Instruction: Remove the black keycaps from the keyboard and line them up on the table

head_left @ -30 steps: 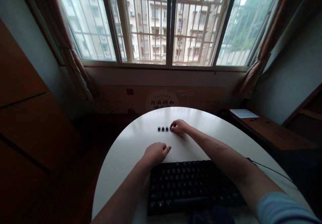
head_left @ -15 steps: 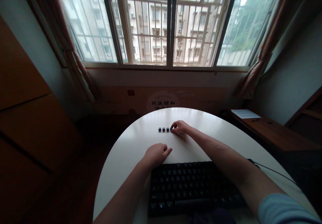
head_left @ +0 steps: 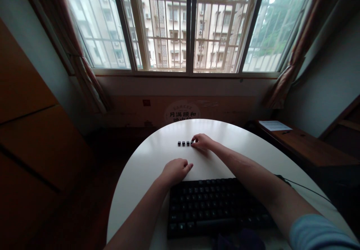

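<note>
Three small black keycaps (head_left: 183,143) sit in a short, evenly spaced row on the white round table (head_left: 132,175). At the row's right end, my right hand (head_left: 202,141) pinches a fourth dark keycap (head_left: 192,143) between thumb and fingertips, mostly covered by the fingers. My left hand (head_left: 177,170) rests on the table at the upper left corner of a black keyboard (head_left: 208,201). Its fingers are curled under and the thumb points right; whatever the palm may contain is hidden. My right forearm crosses above the keyboard's right part.
A black cable (head_left: 306,188) runs off to the right across the table. Dark purple cloth (head_left: 239,239) shows below the keyboard. Right of the table stands a brown wooden desk (head_left: 309,145) with a white paper (head_left: 275,125). A barred window (head_left: 188,29) lies ahead.
The view shifts very slightly. My right hand stays pinched on the end keycap, and the left hand keeps its place; nothing on the table has visibly moved.
</note>
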Demonstrator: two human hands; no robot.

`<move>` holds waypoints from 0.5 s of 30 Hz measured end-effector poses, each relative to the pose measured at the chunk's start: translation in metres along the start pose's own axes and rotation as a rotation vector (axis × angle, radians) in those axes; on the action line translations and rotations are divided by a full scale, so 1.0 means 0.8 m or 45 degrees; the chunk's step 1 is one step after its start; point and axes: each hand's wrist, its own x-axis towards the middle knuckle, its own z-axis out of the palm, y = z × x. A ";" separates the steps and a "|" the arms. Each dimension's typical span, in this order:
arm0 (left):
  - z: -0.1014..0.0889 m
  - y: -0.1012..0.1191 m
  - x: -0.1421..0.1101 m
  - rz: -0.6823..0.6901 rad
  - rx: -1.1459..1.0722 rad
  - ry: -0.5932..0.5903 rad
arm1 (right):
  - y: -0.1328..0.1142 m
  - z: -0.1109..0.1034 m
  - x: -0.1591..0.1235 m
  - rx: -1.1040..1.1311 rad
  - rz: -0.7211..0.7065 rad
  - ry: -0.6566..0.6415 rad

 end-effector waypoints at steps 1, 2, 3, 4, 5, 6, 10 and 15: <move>0.000 0.000 0.000 -0.001 0.003 -0.003 | 0.001 0.000 0.000 0.003 -0.001 0.001; 0.000 -0.001 0.000 0.001 0.006 -0.005 | 0.001 0.000 0.001 0.007 -0.003 0.002; 0.000 -0.001 0.000 0.003 0.010 -0.006 | 0.002 0.000 0.001 0.013 -0.004 0.001; 0.001 -0.002 0.000 0.005 0.013 -0.005 | 0.002 0.000 0.002 0.020 -0.003 0.001; 0.001 -0.002 0.000 0.008 0.015 -0.004 | 0.003 -0.001 0.002 0.029 -0.003 0.001; 0.002 -0.003 0.000 0.010 0.016 -0.001 | 0.003 -0.001 0.002 0.041 -0.002 0.000; 0.002 -0.003 0.001 0.005 0.006 -0.002 | 0.002 -0.005 -0.002 0.129 -0.008 0.009; 0.000 0.000 0.001 -0.009 -0.014 -0.015 | -0.010 -0.031 -0.022 0.325 -0.003 0.167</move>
